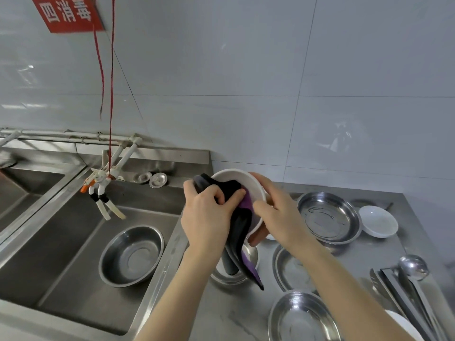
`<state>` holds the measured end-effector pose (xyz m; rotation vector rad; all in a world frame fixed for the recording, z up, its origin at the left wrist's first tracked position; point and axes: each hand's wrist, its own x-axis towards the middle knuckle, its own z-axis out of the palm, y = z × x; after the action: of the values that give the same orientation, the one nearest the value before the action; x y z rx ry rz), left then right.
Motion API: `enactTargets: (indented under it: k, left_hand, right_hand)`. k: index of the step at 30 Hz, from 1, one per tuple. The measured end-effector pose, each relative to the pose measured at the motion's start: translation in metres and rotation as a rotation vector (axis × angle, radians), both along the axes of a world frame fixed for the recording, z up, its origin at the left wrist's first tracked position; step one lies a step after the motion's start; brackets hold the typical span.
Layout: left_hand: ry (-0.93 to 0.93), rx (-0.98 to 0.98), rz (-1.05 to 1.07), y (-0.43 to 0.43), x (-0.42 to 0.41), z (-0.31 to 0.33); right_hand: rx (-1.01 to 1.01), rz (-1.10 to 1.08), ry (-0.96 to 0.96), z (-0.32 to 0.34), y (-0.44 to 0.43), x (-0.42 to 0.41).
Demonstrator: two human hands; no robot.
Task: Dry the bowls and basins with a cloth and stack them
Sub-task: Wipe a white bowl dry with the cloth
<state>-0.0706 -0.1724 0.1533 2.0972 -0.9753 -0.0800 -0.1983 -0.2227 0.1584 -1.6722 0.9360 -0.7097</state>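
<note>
The left hand (209,212) gripped a dark cloth (230,190) inside a white bowl (248,183); the right hand (278,215) clasped the bowl's rim.

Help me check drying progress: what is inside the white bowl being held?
A dark cloth with a purple patch, pushed in by the left hand; the right hand holds the white bowl. The cloth covers the bowl's bottom, so wetness there cannot be seen.
</note>
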Motion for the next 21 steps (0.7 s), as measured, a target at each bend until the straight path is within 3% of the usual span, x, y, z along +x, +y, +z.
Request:
enactTargets:
  k: [4, 10, 15, 21]
  left_hand:
    - [-0.076, 0.132, 0.02, -0.001, -0.004, 0.0]
    - [0.125, 0.038, -0.352, 0.013, -0.013, -0.015]
    - [-0.394, 0.04, -0.229, 0.034, -0.036, -0.031]
    - [-0.477, 0.058, -0.489, 0.025, -0.02, -0.026]
  right_hand:
    - [-0.032, -0.062, -0.038, -0.003, 0.002, 0.0]
    - [0.032, -0.2, -0.178, 0.002, -0.012, -0.004]
    - [0.047, -0.21, -0.163, -0.001, -0.014, -0.003]
    - [0.019, -0.232, -0.167, -0.004, -0.013, -0.001]
